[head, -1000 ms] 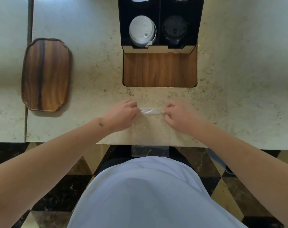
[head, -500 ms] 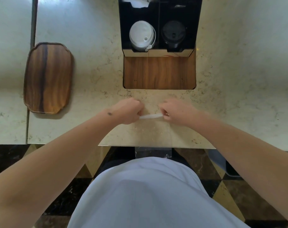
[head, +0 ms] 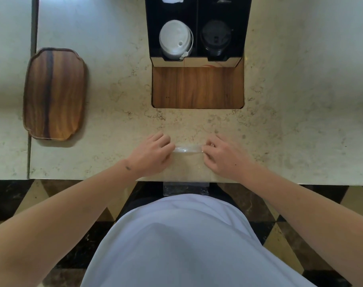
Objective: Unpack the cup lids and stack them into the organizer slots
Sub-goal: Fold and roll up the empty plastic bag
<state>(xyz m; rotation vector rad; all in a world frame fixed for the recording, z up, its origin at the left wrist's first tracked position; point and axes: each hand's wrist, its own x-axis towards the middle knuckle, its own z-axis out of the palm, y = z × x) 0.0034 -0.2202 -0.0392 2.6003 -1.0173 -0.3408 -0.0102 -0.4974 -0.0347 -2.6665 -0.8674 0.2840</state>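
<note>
At the counter's near edge, both hands, left (head: pixel 150 155) and right (head: pixel 223 157), apparently pinching a clear bag's (head: pixel 187 149) rolled top.

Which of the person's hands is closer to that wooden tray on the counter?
Left. The left hand lies to the right of the wooden tray and nearer the counter edge; the right hand is farther right, beyond the clear plastic bag both hold.

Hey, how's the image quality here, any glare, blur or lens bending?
Head view: soft daylight sheen washes the counter at upper left; wide-angle lens bows the counter's front edge; the clear plastic bag between the hands is faint, hard to see; overall focus slightly soft.
</note>
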